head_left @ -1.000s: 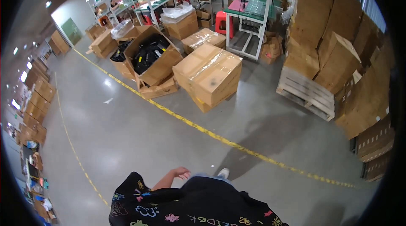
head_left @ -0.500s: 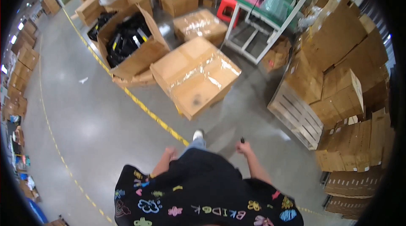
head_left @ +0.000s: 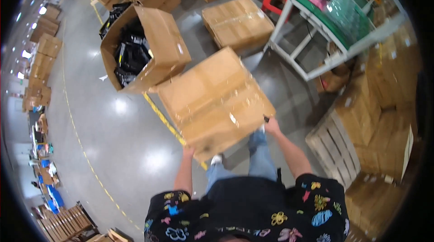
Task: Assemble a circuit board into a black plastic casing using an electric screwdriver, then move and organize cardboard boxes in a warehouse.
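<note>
I see both hands gripping a sealed box (head_left: 216, 102): left hand (head_left: 188, 152) under its near corner, right hand (head_left: 271, 125) at its side. Mid-carry, I judge; next needs a steady set-down.

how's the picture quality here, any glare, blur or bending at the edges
Head view: strong fisheye bending, so the yellow floor line curves and a dark rim frames the picture; bright ceiling-light glare patches shine on the glossy grey floor; clear tape on the large sealed cardboard box glints; the left hand and right hand at the box's near edge look slightly soft; the stacked cartons near the rim smear.
</note>
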The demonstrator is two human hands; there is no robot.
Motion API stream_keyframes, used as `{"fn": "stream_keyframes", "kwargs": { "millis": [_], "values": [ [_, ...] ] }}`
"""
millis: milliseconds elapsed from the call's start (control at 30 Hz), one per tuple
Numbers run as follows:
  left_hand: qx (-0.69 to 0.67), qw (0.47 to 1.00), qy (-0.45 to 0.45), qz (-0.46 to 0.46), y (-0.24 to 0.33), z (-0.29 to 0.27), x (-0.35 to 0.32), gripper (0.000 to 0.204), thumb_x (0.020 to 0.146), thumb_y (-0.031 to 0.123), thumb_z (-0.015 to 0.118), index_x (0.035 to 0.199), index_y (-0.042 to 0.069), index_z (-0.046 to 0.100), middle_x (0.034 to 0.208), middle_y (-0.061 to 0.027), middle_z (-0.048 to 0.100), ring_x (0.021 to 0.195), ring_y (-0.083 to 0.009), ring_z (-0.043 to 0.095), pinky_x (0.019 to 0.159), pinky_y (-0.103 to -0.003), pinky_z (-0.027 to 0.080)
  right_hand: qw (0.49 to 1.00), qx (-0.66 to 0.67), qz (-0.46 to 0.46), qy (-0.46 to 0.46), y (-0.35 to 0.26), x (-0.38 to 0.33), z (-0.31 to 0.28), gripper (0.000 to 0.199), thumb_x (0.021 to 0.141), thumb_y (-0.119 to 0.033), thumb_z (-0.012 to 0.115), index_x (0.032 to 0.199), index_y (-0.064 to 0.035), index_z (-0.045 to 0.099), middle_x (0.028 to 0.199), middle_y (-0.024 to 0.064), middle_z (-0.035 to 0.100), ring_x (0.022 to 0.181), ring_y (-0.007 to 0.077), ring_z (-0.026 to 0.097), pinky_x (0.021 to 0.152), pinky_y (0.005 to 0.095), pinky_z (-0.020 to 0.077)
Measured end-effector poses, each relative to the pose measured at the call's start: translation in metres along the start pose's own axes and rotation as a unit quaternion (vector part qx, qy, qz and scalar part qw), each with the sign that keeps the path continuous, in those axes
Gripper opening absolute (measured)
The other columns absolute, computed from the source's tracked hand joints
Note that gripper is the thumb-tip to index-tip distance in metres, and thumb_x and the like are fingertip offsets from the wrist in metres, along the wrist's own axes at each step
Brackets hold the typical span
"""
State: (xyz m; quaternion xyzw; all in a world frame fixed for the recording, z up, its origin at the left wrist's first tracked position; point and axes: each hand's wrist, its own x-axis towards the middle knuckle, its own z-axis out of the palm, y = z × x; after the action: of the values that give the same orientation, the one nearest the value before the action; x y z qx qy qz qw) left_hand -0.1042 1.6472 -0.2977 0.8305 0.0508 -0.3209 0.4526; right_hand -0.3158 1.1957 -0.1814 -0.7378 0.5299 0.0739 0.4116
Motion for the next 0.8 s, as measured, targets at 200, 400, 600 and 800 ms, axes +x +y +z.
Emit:
{"fn": "stream_keyframes", "kwargs": {
  "millis": [200, 400, 600, 800],
  "values": [
    [0.015, 0.958, 0.131, -0.256, 0.056, 0.043, -0.001, 0.069, 0.065, 0.019, 0.073, 0.123, -0.007, 0.046, 0.113, -0.0189, 0.057, 0.104, -0.0259, 0.057, 0.091, -0.036, 0.046, 0.992, -0.116, -0.052, 0.003, -0.031, 0.139, -0.004, 0.046, 0.078, -0.019, 0.056, 0.121, -0.0074, 0.047, 0.116, 0.0204, 0.052, 0.108, 0.0414, 0.049, 0.094, 0.0470, 0.0394],
    [-0.082, 0.958, 0.194, -0.196, 0.074, 0.049, -0.018, 0.061, 0.070, 0.020, 0.069, 0.121, -0.004, 0.047, 0.107, -0.0177, 0.059, 0.097, -0.0274, 0.058, 0.085, -0.036, 0.047, 0.994, -0.043, -0.040, -0.088, -0.037, 0.199, 0.026, 0.055, 0.083, -0.031, 0.061, 0.130, -0.0122, 0.039, 0.118, 0.0170, 0.052, 0.112, 0.0384, 0.049, 0.094, 0.0489, 0.0382],
    [0.052, 0.938, 0.273, -0.208, 0.072, 0.062, -0.025, 0.070, 0.063, 0.029, 0.073, 0.121, -0.003, 0.048, 0.123, -0.0206, 0.049, 0.113, -0.0339, 0.048, 0.096, -0.041, 0.039, 0.991, -0.099, -0.062, -0.059, -0.021, 0.192, 0.037, 0.062, 0.084, -0.029, 0.061, 0.136, -0.0162, 0.030, 0.132, 0.0140, 0.039, 0.123, 0.0357, 0.037, 0.098, 0.0530, 0.0320],
    [0.047, 0.926, 0.285, -0.242, 0.109, 0.057, -0.028, 0.065, 0.063, 0.031, 0.072, 0.116, 0.000, 0.051, 0.120, -0.0191, 0.050, 0.113, -0.0335, 0.047, 0.096, -0.041, 0.038, 0.983, -0.156, -0.090, -0.039, -0.017, 0.206, 0.029, 0.061, 0.083, -0.028, 0.063, 0.131, -0.0052, 0.034, 0.124, 0.0203, 0.045, 0.116, 0.0381, 0.044, 0.095, 0.0492, 0.0372]
  ]
}}
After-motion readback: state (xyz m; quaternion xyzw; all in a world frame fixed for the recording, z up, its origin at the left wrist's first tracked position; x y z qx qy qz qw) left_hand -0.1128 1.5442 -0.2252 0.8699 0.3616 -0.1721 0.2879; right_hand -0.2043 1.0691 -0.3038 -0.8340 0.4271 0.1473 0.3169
